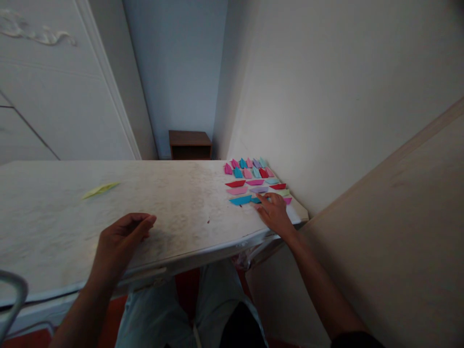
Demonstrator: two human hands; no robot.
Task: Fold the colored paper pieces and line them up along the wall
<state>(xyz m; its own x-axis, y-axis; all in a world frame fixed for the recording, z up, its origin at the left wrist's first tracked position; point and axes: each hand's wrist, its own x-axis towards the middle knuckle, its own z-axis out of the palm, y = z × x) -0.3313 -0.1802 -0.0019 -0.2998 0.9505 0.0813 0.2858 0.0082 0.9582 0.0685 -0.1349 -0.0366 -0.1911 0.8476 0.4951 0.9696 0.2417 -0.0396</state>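
My right hand [273, 210] reaches to the right end of the table, thumb and forefinger at a small blue folded paper piece [258, 198], which it partly hides. Next to it lies a longer blue folded paper boat [240, 200]. Behind are rows of similar folded papers: a red one [235, 183], a pink one [237, 191], a magenta one [255, 182] and a lilac one [259, 190]. My left hand [123, 237] hovers over the table's front, thumb pressed to the curled fingers, with nothing visible in it. Beyond it rests a yellow-green folded paper [100, 190].
The worn white table [174, 193] meets a pale wall [308, 96] on the right. More upright folded papers [247, 173] stand near that wall. A white cabinet [54, 96] is behind, and a brown box-like shelf [190, 140] sits further back. A grey curved tube [16, 290] is at lower left.
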